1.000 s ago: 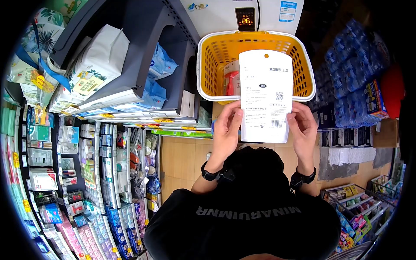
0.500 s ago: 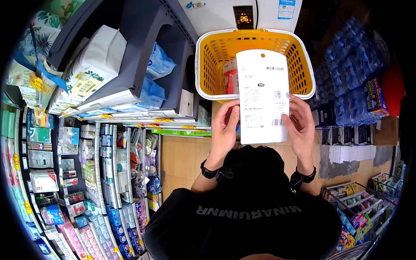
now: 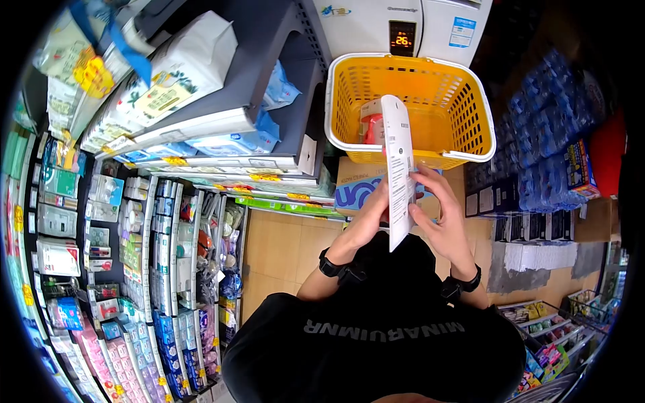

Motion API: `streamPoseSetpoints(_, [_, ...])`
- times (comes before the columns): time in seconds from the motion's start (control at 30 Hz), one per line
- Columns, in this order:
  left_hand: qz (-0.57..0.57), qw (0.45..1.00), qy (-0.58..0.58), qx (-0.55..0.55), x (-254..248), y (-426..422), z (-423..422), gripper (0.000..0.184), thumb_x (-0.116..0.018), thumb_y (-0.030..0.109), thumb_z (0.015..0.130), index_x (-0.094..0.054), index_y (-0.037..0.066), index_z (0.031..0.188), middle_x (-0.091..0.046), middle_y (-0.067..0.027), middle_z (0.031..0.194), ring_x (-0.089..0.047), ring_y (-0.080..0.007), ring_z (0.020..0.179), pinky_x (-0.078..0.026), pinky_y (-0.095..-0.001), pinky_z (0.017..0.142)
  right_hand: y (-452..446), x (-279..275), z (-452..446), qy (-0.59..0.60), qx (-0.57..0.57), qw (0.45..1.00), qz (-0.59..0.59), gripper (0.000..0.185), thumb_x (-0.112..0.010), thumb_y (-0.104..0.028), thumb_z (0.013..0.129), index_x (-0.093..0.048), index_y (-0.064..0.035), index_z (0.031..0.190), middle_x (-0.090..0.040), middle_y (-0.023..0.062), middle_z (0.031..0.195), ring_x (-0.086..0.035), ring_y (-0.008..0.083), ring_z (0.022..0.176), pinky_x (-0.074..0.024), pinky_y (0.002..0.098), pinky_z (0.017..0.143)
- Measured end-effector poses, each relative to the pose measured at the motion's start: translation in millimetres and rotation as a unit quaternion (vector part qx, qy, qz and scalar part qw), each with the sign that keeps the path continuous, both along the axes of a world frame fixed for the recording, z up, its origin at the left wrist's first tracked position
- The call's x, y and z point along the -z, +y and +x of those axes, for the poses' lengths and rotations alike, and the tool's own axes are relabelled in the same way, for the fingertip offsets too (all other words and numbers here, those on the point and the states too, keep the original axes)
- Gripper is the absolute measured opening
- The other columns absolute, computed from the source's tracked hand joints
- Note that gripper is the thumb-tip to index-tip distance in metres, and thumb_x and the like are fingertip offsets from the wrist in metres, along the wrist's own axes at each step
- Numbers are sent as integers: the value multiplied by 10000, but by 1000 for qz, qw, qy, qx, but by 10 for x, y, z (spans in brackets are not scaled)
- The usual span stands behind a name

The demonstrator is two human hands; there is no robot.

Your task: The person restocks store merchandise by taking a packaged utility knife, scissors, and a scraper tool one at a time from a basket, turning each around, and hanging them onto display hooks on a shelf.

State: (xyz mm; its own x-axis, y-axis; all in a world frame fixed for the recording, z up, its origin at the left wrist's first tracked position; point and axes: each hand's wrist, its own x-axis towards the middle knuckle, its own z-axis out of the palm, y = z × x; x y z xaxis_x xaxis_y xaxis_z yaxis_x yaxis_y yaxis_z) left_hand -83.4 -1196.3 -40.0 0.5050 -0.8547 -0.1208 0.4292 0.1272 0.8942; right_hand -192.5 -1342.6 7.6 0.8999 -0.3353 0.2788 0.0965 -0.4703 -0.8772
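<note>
A white printed package (image 3: 399,178) is upright and turned nearly edge-on in front of me, its text side angled to the right. My left hand (image 3: 367,218) holds it from the left, with the fingers mostly hidden behind it. On the right, my right hand (image 3: 440,215) has its thumb and fingertips at the package's printed face, the fingers bent and somewhat apart. Just beyond the package stands a yellow basket (image 3: 437,121) with a white rim. Inside the basket, at its left, lies a red and white package (image 3: 370,127).
Dark shelves (image 3: 269,127) with blue and white packs stand at the left. A cardboard box (image 3: 356,195) sits below the basket. Wrapped blue bottles (image 3: 547,134) are stacked at the right. A white appliance (image 3: 437,27) shows 26 behind the basket.
The white package has swung from facing me to nearly edge-on. My left hand has moved right, and my right hand has shifted left and lower. The view has shifted, too.
</note>
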Motion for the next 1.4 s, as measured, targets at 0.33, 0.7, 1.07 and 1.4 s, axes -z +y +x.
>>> streamPoseSetpoints(0.33, [80, 981, -146, -100, -310, 579, -118, 763, -657, 373, 954, -271, 10, 1503, -453, -175, 1398, -494, -230, 1260, -453, -356, 982, 550, -80, -5, -13, -56, 986, 159, 436, -650, -34, 921, -492, 26, 1322, -592, 126, 1192, -594, 135, 901, -503, 283, 770])
streamPoseSetpoints(0.7, [59, 923, -137, -355, -315, 1829, -363, 445, -582, 196, 1011, -445, -1, 1387, -537, -33, 1031, -558, -74, 854, -462, -237, 768, 1301, -92, 79, 16, -99, 973, 206, 261, -570, 4, 969, -545, 38, 1226, -650, 80, 1061, -588, 95, 937, -467, 238, 806])
streamPoseSetpoints(1.07, [22, 816, -105, -567, -362, 3357, -865, 161, -595, 141, 1006, -591, 16, 1108, -587, 55, 883, -481, 4, 748, -365, -183, 621, 2727, -137, 252, 79, -292, 923, 239, 206, -553, 28, 969, -558, 65, 1172, -665, 92, 1060, -609, 112, 962, -473, 258, 857])
streamPoseSetpoints(1.4, [19, 691, -100, -716, -341, 4345, -1307, 117, -598, 132, 1008, -612, 16, 1000, -616, 45, 841, -511, 11, 750, -401, -177, 638, 3853, -33, 477, 143, -436, 858, 233, 237, -566, 10, 964, -555, 64, 1194, -667, 111, 1091, -614, 116, 980, -474, 255, 869])
